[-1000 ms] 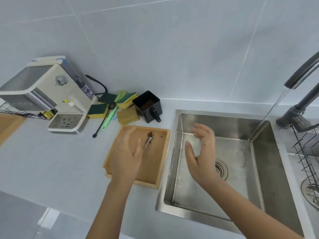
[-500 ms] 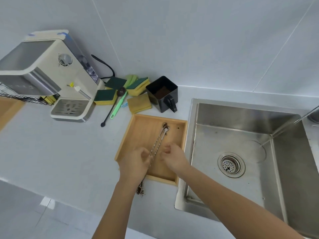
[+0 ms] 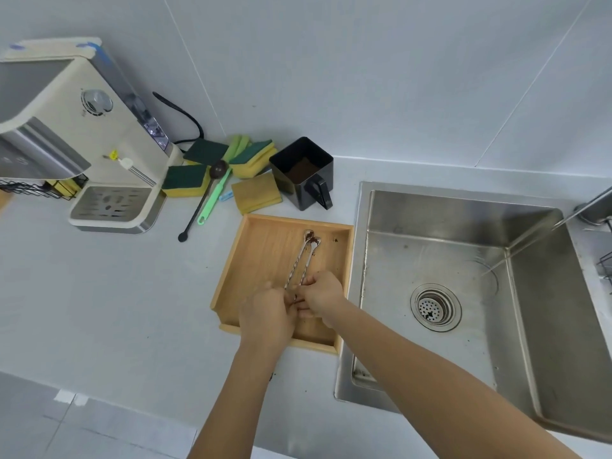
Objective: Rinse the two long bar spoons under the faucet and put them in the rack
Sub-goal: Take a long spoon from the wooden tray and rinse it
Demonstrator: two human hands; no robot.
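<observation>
Two long metal bar spoons point(image 3: 303, 256) lie side by side in a wooden tray point(image 3: 258, 253), their bowls far from me and soiled with brown grounds. My left hand point(image 3: 266, 313) and my right hand point(image 3: 319, 298) meet over the near ends of the handles, fingers pinched on them. The handle ends are hidden under my fingers. A thin stream of water point(image 3: 530, 240) runs from the faucet point(image 3: 596, 200) at the right edge into the steel sink point(image 3: 430, 226). A corner of the wire rack point(image 3: 605, 270) shows at the far right.
A cream coffee machine point(image 3: 82, 134) stands at the left. Behind the tray lie several green-yellow sponges point(image 3: 212, 167), a black scoop point(image 3: 202, 203), a green brush point(image 3: 215, 200) and a black square cup of grounds point(image 3: 303, 173). The sink drain point(image 3: 435, 308) sits mid-basin.
Both hands came down from above the tray and sink onto the spoon handles and closed on them. The spoons' near ends have moved from past the tray's front edge into the tray.
</observation>
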